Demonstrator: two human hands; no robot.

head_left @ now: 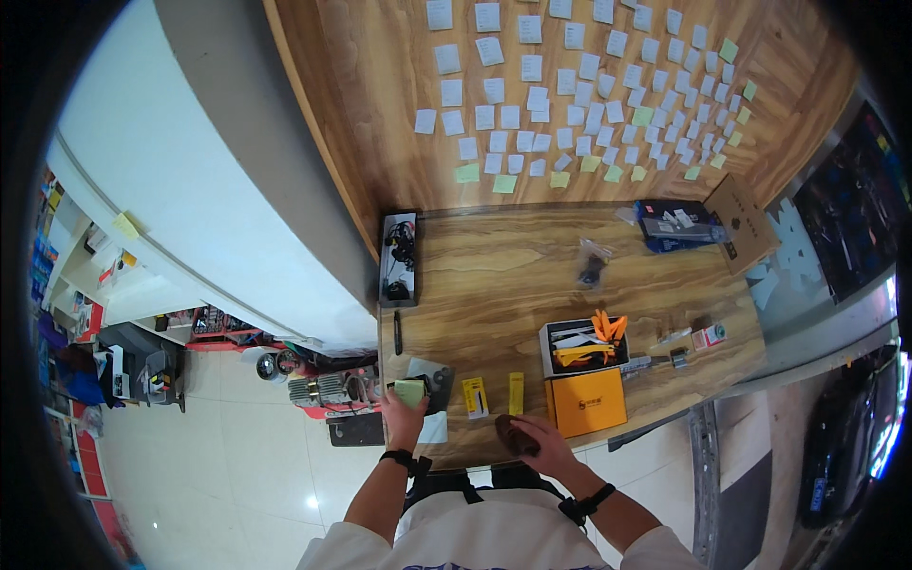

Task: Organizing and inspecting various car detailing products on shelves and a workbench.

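Note:
My left hand (405, 413) is closed on a pale green sticky-note pad (410, 392) at the near left of the wooden desk. Under and beside it lie a dark flat item (441, 385) and white paper (434, 428). My right hand (545, 445) grips a dark brown rounded object (516, 433) at the desk's near edge; its kind cannot be told. Between the hands lie a yellow-and-white packet (475, 397) and a narrow yellow packet (516, 393). Just right of them, an orange box lid (586, 402) lies against an open box (548, 349) of orange and yellow tools.
A box of black cables (398, 260) and a black pen (397, 333) lie along the left side. Farther back are a clear plastic bag (592, 263), a blue package (677, 225) and a cardboard box (741, 224). A wooden panel bearing sticky notes (531, 68) rises behind the desk.

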